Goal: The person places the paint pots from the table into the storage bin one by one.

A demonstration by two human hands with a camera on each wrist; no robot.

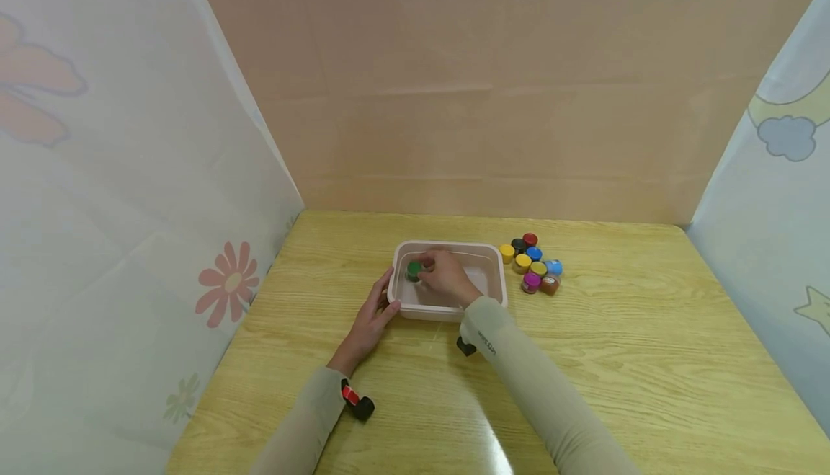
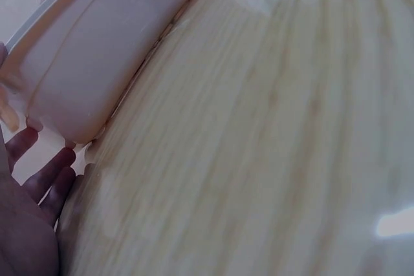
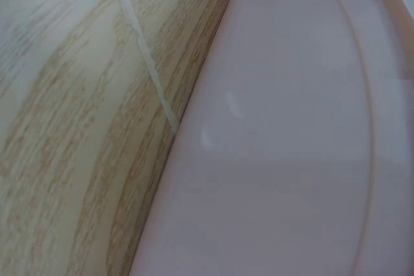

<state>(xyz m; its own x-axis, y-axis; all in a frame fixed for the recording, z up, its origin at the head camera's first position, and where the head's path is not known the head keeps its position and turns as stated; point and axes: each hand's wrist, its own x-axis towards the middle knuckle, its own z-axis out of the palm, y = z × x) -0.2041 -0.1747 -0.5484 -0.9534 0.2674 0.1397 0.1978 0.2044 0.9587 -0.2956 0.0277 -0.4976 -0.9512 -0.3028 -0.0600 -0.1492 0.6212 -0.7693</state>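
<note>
A pale pink plastic basin rests on the wooden table. Inside its left end, my right hand holds a small jar with a green lid between thumb and fingers. My left hand touches the basin's left end, its fingers along the side and its thumb by the front corner. In the left wrist view, the left-hand fingers lie against the basin's lower corner. The right wrist view shows mostly the basin's outer wall; the right hand and the jar are hidden there.
Right of the basin stand several small lidded jars, among them a purple one, a red one, a blue one and a brown one. A beige backdrop and patterned side sheets bound the table.
</note>
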